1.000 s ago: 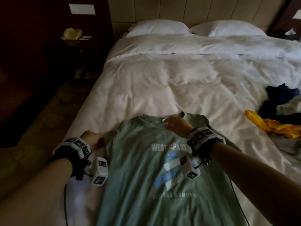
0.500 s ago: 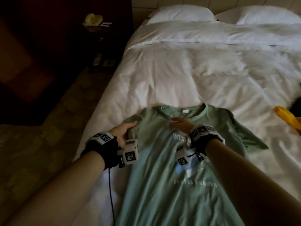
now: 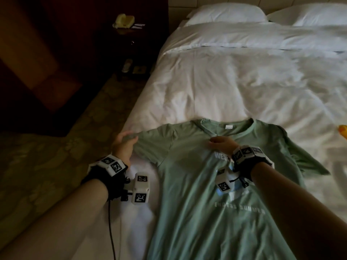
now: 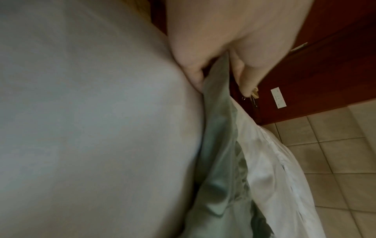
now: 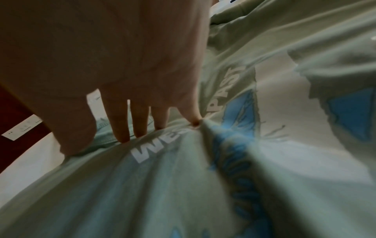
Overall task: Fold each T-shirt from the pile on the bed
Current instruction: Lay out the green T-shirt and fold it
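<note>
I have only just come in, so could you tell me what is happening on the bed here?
A person is laying a green T-shirt flat, print side up, on the white bed, ready to fold it. The left hand grips the end of the left sleeve, which lies stretched out sideways, while the right hand rests with straight fingers on the chest just below the collar. No fold has been made yet. A bit of yellow cloth shows at the right edge.

I see the T-shirt (image 3: 197, 194) spread flat on the near part of the bed (image 3: 234, 87), collar toward the far end. My left hand (image 3: 124, 145) pinches its left sleeve at the bed's left edge; my right hand (image 3: 221, 144) rests on its chest. Two pillows (image 3: 225, 13) lie at the far end, and a nightstand (image 3: 129, 34) stands far left of the bed.
</note>
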`<state>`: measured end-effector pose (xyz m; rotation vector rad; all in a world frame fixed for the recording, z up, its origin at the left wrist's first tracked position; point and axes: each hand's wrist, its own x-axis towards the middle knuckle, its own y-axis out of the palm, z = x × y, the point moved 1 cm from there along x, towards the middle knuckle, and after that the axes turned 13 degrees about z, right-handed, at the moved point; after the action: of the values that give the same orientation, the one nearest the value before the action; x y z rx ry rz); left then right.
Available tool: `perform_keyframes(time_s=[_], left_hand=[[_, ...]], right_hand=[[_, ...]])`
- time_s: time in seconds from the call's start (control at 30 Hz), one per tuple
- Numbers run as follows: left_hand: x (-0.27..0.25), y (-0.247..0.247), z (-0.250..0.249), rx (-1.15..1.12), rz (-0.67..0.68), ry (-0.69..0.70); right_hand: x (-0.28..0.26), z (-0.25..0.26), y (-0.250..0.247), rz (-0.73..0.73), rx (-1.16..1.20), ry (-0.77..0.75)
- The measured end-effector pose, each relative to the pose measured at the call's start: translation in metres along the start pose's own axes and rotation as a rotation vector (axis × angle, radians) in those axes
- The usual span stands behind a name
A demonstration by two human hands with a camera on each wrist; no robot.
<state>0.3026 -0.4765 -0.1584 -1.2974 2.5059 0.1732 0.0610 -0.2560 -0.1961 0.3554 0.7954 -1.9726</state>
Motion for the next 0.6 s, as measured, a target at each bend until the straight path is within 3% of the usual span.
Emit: perform_keyframes(time_s=[0.1,0.33,0.47,0.6], left_hand=[[-0.011,0.005,-0.005,-0.135,0.132,-0.015],[-0.03,-0.001,-0.009,-0.177,0.391,-0.044],[-0.036,-0.004,-0.012,0.047,0.473,0.057],[-0.028,-0.016,-0.026,0.273,0.417,0.062]], right_hand=[[-0.001,-0.001,0.0,0.001,-0.046,0.015],[-0.015,0.006,0.008,-0.002,-0.077,0.047],[-0.024,0.012,0.014,0.011,-0.18,0.058],[-0.025,0.014,0.015,0.039,-0.207,0.077]])
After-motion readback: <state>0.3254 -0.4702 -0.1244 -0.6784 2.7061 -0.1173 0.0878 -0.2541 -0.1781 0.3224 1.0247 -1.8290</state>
